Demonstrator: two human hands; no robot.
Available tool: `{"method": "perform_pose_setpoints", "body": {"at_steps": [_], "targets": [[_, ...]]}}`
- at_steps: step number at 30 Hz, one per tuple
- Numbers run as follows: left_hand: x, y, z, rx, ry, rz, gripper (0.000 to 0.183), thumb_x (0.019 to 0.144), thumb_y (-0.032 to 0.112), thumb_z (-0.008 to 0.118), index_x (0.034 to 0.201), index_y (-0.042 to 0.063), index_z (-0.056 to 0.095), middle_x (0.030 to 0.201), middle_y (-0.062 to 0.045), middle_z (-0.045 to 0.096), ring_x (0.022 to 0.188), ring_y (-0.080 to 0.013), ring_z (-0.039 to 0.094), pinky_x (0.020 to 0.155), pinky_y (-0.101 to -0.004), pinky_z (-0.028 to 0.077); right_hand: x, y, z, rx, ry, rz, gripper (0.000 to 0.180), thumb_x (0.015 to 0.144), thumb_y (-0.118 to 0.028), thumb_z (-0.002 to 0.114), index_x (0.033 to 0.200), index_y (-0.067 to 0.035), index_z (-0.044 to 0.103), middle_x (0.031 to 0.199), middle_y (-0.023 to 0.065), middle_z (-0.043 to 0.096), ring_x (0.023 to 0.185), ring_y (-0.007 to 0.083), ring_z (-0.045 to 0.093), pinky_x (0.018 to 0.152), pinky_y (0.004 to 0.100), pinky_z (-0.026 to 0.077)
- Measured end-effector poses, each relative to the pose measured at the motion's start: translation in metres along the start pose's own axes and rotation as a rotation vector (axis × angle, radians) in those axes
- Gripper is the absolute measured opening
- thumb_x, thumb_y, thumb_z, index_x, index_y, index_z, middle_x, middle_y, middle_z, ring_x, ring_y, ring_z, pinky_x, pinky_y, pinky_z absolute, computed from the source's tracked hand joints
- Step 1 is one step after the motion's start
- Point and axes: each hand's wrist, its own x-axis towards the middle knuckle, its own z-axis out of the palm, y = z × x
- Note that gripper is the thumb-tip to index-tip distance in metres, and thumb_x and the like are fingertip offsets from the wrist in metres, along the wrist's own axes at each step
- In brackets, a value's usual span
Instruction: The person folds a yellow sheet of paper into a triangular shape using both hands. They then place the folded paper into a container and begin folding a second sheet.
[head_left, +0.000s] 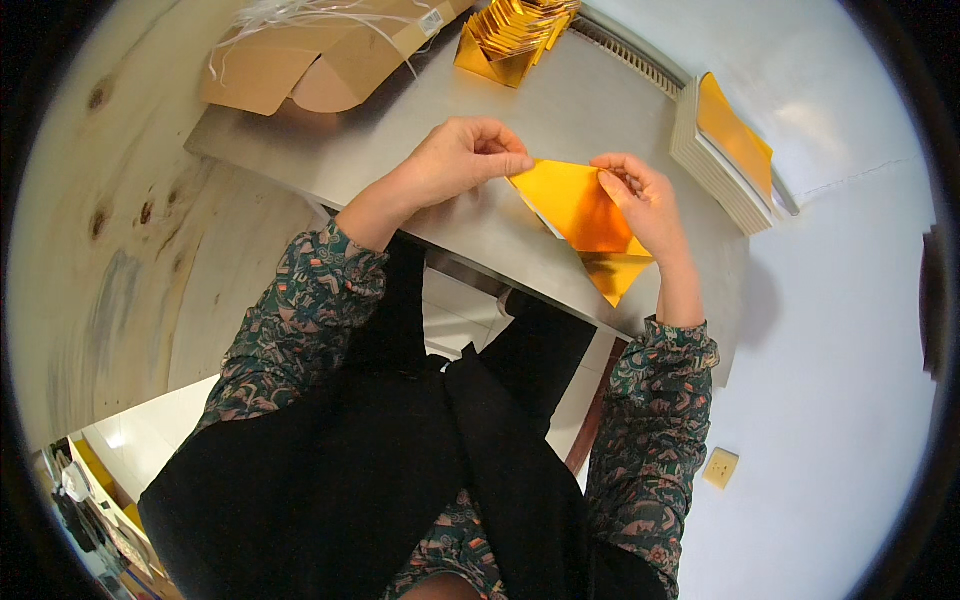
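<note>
A sheet of shiny gold foil paper (574, 202), partly folded, is held above the grey metal tabletop (450, 236). My left hand (469, 157) pinches its upper left corner between thumb and fingers. At the sheet's upper right, my right hand (641, 199) grips the edge with thumb and forefinger. A pointed flap of the paper hangs towards me below the right hand, and a pale underside shows along the left edge. Farther back on the table stands a row of folded gold foil pieces (517, 37), touched by neither hand.
An opened cardboard box (277, 67) with white plastic strands (300, 11) lies at the back left. Against the wall at right, a thick stack of white-edged sheets or pads (716, 172) carries gold paper (735, 135) on top. A wooden board (150, 225) adjoins the left side.
</note>
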Motion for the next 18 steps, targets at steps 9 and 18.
{"method": "perform_pose_setpoints", "body": {"at_steps": [9,18], "targets": [[-0.006,0.014,0.009,-0.19,-0.064,-0.031,0.019,0.103,0.023,0.068,0.115,0.008,0.07,0.099,0.002,0.07,0.087,-0.0062,0.065,0.072,-0.0244,0.058,-0.048,-0.009,-0.016,-0.277,0.611,-0.001,0.04,0.097,-0.026,0.073,0.13,-0.004,0.065,0.121,0.0109,0.066,0.106,0.0188,0.063,0.091,0.0324,0.053],[-0.024,0.017,0.015,-0.376,-0.025,0.215,0.017,0.103,0.018,0.068,0.114,0.005,0.07,0.101,0.002,0.069,0.089,-0.0061,0.065,0.073,-0.0268,0.061,-0.087,-0.016,-0.004,0.193,0.648,0.142,0.048,0.102,-0.029,0.068,0.141,-0.003,0.058,0.126,0.0118,0.064,0.11,0.0202,0.064,0.092,0.0338,0.055]]}}
